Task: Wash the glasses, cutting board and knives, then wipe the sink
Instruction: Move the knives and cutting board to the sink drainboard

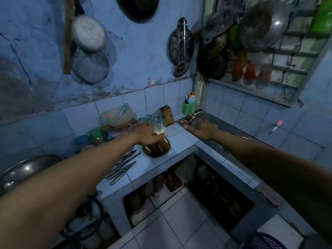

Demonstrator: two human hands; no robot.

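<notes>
Landmark: round cutting board (156, 147), dark brown. Counter tiles (140, 169) beneath it: pale blue, grey grout grid. Knives (122, 166) left of board: plain silver. Glass (159, 129) above board: clear, whitish film inside. Basket (188, 108) behind board, right: bright green. Wall (136, 51) above: mottled blue, dark stains.

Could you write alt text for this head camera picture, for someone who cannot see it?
A person's left hand grips a glass over a round wooden board on a tiled counter, while the right hand reaches open towards the steel sink. Knives lie nearby; pans hang on the blue wall.
</notes>
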